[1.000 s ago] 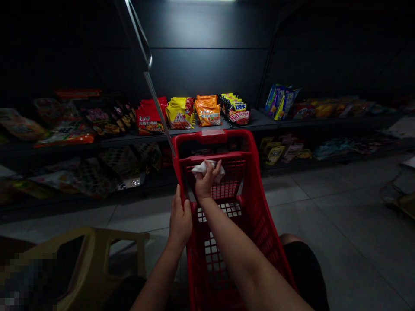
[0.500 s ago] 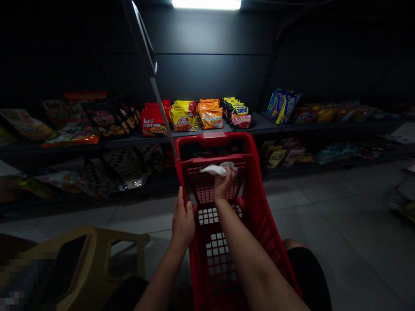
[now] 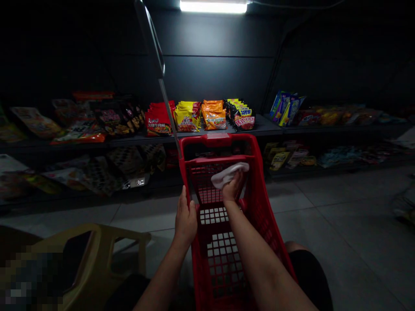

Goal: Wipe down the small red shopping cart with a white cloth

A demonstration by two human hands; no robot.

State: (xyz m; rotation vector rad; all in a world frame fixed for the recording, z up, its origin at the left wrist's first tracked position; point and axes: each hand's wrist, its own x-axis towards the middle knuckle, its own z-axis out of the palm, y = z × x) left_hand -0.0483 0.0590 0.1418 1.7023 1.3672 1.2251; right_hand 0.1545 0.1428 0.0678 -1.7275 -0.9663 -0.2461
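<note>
The shopping cart (image 3: pixel 220 139) is a strong red colour, and its plastic sides and bottom have a grid pattern of small square holes. The cloth (image 3: pixel 228 175) on it is white. Behind, the noodle packets (image 3: pixel 214 115) stand in red, yellow and orange on a dark grey shelf (image 3: pixel 269 126). The plastic stool (image 3: pixel 129 236) is dull beige, and the floor tiles (image 3: pixel 324 207) are pale grey.
</note>
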